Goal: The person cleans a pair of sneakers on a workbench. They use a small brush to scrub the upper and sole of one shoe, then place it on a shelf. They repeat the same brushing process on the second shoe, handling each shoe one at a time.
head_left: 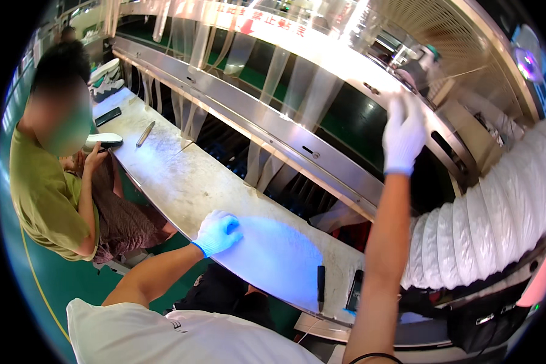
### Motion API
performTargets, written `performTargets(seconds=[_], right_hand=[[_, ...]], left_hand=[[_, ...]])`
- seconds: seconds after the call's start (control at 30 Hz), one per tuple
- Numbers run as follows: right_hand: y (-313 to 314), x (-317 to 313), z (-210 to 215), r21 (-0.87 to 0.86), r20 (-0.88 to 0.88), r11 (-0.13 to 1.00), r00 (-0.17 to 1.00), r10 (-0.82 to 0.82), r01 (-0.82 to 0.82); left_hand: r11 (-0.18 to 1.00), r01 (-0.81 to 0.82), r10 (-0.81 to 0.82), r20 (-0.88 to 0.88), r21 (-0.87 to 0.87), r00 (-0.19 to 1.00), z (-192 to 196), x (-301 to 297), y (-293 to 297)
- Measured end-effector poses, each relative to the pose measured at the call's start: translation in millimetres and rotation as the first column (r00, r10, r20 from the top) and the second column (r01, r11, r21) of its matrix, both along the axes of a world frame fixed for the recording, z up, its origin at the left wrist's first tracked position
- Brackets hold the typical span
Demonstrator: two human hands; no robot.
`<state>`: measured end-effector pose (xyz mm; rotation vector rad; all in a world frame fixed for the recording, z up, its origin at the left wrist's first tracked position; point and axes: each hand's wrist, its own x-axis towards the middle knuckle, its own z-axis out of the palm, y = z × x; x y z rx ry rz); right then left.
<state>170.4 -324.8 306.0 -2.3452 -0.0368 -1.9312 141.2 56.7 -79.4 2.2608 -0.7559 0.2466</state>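
My left hand [218, 233], in a white knit glove with a blue cuff, rests on the pale worktable [185, 176] near its front edge. Its fingers are curled in loosely, and nothing shows in them. Raised at the right is my right hand [404, 134], gloved too, with the fingers stretched upward in front of the machine's light-coloured upper panel [346, 65]. Its fingertips are smeared, so I cannot tell whether they touch the panel. A slim black pen-like tool [321, 286] lies on the table between my arms, beside a dark phone [355, 291].
A co-worker [54, 188] sits at the left holding a white-soled shoe [105, 141]. Near them lie a silver pen-like tool [145, 134], a phone [108, 116] and more shoes [106, 80]. Clear plastic strips [273, 76] hang along the machine. A white ribbed duct [482, 212] bulges at the right.
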Motion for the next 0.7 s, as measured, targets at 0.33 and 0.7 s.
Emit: performTargets(seconds=[0.33,0.7], right_hand=[[1,-277,-355,0.397,-0.577,0.877,0.817,0.008,0.271],[-5,-292,-392,0.599,-0.604,0.671,0.796,0.021,0.437]], left_hand=[[0.834,0.531,-0.412,0.475,-0.146,0.777,164,25,-102],[0.881,0.341,-0.47,0.688,0.328,0.553,315,140,-396]])
